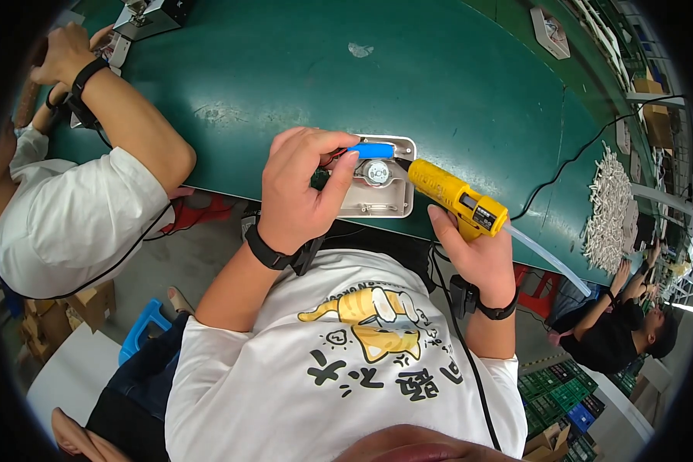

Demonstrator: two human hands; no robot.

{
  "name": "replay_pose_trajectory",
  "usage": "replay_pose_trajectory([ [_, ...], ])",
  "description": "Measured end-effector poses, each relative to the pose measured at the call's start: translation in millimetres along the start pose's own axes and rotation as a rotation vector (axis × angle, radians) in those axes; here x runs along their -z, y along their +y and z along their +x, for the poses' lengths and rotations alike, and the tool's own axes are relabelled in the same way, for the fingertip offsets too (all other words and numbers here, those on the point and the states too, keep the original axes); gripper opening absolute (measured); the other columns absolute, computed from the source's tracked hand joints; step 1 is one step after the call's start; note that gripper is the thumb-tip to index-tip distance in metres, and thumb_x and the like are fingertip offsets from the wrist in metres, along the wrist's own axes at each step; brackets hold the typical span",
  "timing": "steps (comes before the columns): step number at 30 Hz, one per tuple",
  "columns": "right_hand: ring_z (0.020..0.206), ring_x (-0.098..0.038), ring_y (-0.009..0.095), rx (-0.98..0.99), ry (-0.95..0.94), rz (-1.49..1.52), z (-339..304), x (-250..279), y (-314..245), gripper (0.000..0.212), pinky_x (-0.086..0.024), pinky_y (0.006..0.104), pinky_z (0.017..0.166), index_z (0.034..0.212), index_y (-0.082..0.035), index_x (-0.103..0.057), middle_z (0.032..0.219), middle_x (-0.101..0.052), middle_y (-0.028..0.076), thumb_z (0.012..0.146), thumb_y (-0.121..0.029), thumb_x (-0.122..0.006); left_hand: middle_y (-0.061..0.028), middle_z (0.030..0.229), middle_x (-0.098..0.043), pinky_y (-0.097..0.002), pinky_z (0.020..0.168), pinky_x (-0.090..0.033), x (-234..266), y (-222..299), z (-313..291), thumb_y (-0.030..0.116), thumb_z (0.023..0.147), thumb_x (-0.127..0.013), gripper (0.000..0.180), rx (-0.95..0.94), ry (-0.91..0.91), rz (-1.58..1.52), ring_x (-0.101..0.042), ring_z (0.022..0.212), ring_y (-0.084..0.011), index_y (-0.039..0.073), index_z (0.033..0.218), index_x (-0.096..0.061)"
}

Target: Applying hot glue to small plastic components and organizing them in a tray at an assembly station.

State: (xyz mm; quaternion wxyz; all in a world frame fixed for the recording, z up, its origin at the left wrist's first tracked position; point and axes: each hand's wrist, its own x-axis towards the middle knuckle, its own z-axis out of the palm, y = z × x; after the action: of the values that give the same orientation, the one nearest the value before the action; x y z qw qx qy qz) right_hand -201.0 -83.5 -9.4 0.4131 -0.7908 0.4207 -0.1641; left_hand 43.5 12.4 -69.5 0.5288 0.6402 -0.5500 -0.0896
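In the head view, the left hand [302, 181] pinches a blue cylindrical battery [373, 151] at the far side of an open white plastic housing [399, 205]; the right hand [479, 250] grips a yellow plastic glue gun [448, 190], nozzle [403, 164] near the battery's right end.

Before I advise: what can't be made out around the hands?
Left end of the blue cylinder: head view, hidden by the left hand.
White housing's left side: head view, partly behind that hand.
Yellow glue gun's trigger: head view, behind its body and the right hand.
Whether its nozzle touches the cylinder: head view, too small.
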Motion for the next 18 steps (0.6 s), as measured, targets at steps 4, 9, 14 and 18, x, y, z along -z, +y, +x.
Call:
replay_pose_trajectory([
  [4, 0.068, -0.072, 0.015, -0.094, -0.022, 0.229, -7, 3, 13, 0.015, -0.057, 0.0311, 0.067, 0.099, 0.002, -0.077, 0.076, -0.076, 0.007, 0.092, -0.011, -0.079, -0.0077, 0.095, -0.073, -0.0337, 0.080, -0.052, 2, 4, 5, 0.005, 0.095, -0.077, 0.015, -0.029, -0.040, 0.043, -0.066, 0.085, -0.0219, 0.006, 0.109, -0.074],
  [9, 0.081, -0.073, 0.013, -0.057, 0.036, 0.403, -7, 1, 14, 0.016, -0.058, 0.0300, 0.077, 0.104, 0.004, -0.074, 0.086, -0.077, 0.006, 0.094, -0.008, -0.078, -0.0084, 0.107, -0.072, -0.0378, 0.092, -0.050, 2, 4, 2, 0.005, 0.093, -0.078, 0.015, -0.007, -0.057, 0.068, -0.067, 0.090, -0.0244, 0.006, 0.108, -0.075],
  [14, 0.098, -0.075, 0.016, -0.029, -0.077, 0.400, -2, 4, 24, 0.034, -0.056, 0.0264, 0.072, 0.131, 0.005, -0.066, 0.092, -0.071, 0.004, 0.098, -0.003, -0.072, -0.0108, 0.118, -0.070, -0.0368, 0.094, -0.047, 8, 17, 11, 0.005, 0.092, -0.078, 0.016, 0.088, -0.056, 0.231, -0.063, 0.099, -0.0251, 0.005, 0.108, -0.077],
  [18, 0.089, -0.072, 0.011, -0.111, -0.110, 0.352, 10, 8, 18, 0.034, -0.052, 0.0228, 0.062, 0.130, 0.003, -0.067, 0.088, -0.070, 0.001, 0.100, -0.011, -0.073, -0.0090, 0.110, -0.071, -0.0348, 0.086, -0.047, 3, 9, 27, 0.007, 0.093, -0.078, 0.016, 0.100, 0.002, 0.127, -0.058, 0.098, -0.0240, 0.006, 0.108, -0.078],
])
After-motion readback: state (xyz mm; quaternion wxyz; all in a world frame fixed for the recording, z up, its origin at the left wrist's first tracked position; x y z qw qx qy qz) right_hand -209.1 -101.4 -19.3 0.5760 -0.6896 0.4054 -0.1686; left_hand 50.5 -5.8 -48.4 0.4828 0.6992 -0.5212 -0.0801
